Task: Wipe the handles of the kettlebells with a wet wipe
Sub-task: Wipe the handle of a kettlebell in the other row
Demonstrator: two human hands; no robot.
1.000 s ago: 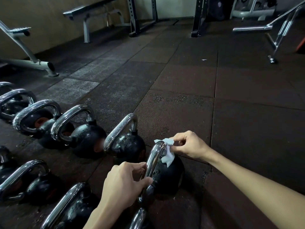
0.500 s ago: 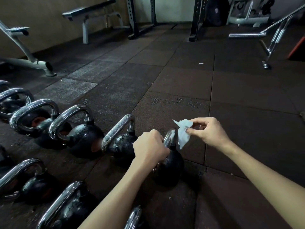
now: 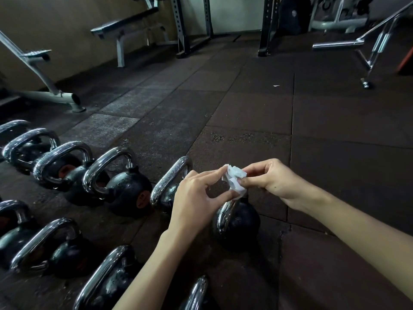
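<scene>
Several black kettlebells with chrome handles stand in two rows on the dark rubber floor. The rightmost kettlebell of the far row point(image 3: 240, 222) sits just below my hands, its handle partly hidden by them. A crumpled white wet wipe point(image 3: 233, 179) is pinched between both hands above that handle. My left hand point(image 3: 196, 198) holds the wipe's left and lower edges with fingertips. My right hand point(image 3: 268, 177) grips its right side. Its neighbour, another kettlebell point(image 3: 165, 189), stands just left of my left hand.
More kettlebells point(image 3: 125, 182) line up to the left and a nearer row point(image 3: 109, 280) runs along the bottom. A weight bench point(image 3: 120, 27), rack posts point(image 3: 267, 25) and a chrome machine frame point(image 3: 371, 48) stand at the back. Rubber floor tiles point(image 3: 335, 153) spread to the right.
My left hand let go of the kettlebell handle and rose to the wipe. My right hand lifted the wipe off the handle; both hands now hold it together.
</scene>
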